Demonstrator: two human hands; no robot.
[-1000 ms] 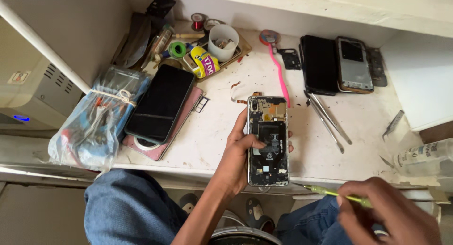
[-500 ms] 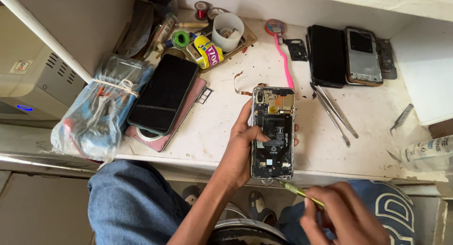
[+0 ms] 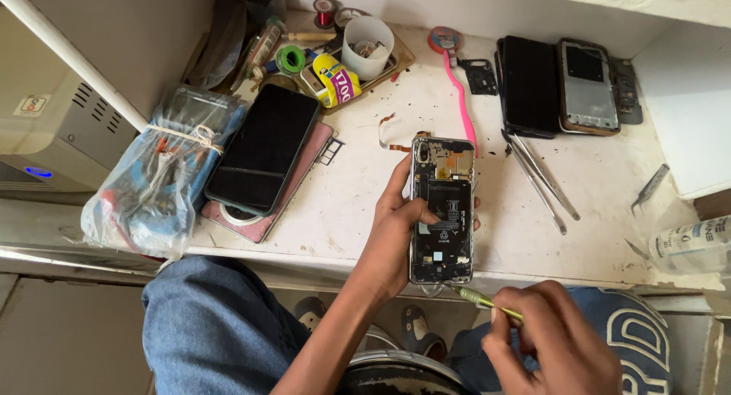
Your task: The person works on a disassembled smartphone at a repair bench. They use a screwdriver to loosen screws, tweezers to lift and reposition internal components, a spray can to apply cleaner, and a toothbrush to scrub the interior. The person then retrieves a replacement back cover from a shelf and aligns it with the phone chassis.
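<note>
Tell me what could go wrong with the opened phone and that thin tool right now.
1. The left hand grips the opened phone at the table's edge, partly over the lap; a slip could drop it.
2. The right hand holds the thin yellow-green tool with its tip at the phone's bottom end; a jab might damage exposed parts.
3. The tweezers lie close beside the phone and could be knocked.

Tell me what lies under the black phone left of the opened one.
The black phone lies on a pinkish flat case, with a white ring peeking out; the rest is covered.
</note>
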